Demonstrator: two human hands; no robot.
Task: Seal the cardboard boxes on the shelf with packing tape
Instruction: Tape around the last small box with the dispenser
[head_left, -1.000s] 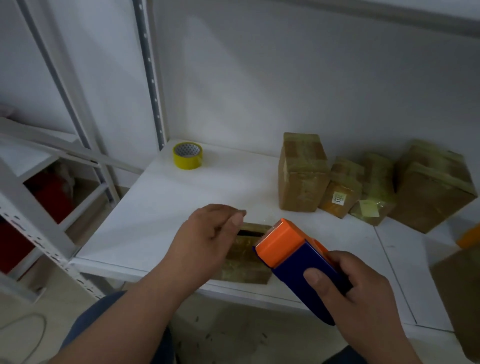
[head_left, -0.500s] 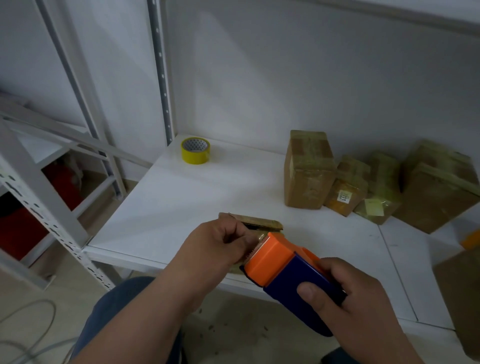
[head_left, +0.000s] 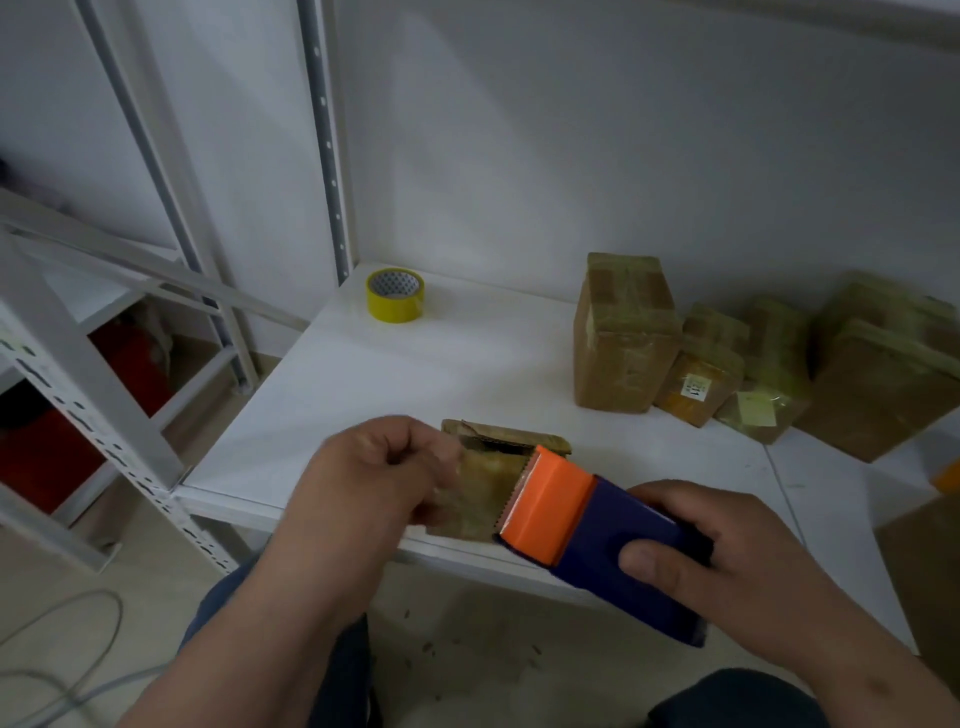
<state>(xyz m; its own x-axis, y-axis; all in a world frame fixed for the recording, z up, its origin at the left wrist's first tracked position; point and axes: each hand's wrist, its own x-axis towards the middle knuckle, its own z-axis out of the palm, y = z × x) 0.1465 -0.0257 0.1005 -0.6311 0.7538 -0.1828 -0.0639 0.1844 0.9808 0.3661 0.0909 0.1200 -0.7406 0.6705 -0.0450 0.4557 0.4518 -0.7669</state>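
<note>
A small flat cardboard box (head_left: 501, 441) lies at the front edge of the white shelf (head_left: 447, 374), its top flap slightly raised. My right hand (head_left: 727, 566) grips a blue and orange tape dispenser (head_left: 587, 525) just right of the box, its toothed orange end facing left. My left hand (head_left: 374, 483) is closed, pinching a strip of clear tape (head_left: 483, 493) stretched out from the dispenser over the box's near side. Several taped boxes (head_left: 623, 338) stand along the back wall at the right.
A yellow tape roll (head_left: 396, 295) sits at the shelf's back left corner. A perforated metal upright (head_left: 327, 140) rises behind it. Another rack (head_left: 78, 364) with red items stands at the left. Cables lie on the floor. A brown box (head_left: 930, 566) is at the right edge.
My left hand has taken the tape end and drawn it leftwards away from the dispenser. The dispenser has tilted flatter and shifted slightly right. The view has moved closer.
</note>
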